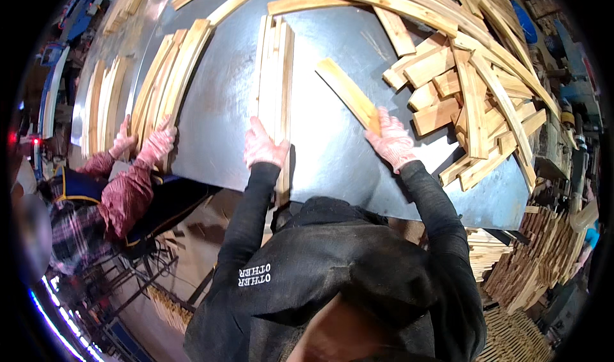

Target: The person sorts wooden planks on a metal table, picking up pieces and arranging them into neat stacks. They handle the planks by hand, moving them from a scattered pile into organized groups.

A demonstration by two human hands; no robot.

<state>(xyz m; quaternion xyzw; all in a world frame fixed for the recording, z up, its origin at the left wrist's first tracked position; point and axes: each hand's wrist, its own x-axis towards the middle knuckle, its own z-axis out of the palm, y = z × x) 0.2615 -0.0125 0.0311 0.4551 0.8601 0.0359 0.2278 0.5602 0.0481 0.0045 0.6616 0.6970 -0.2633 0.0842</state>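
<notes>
the left hand (263, 146) lies with gloved fingers flat on the near end of a stack of wooden slats (274, 74) at frame centre. the right hand (391, 141) grips a single slat (348, 93) angled toward the upper left, on the grey metal table (326, 151). a loose pile of offcuts (460, 100) fills the upper right; a co-worker's gloved hands (144, 141) press another slat bundle (167, 74) at left.

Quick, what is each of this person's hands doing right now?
Left hand: open, resting flat on the stack of wooden slats.
Right hand: closed on the end of a single wooden slat.

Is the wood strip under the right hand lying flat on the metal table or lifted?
Cannot tell: the right hand grips the strip's near end.
</notes>
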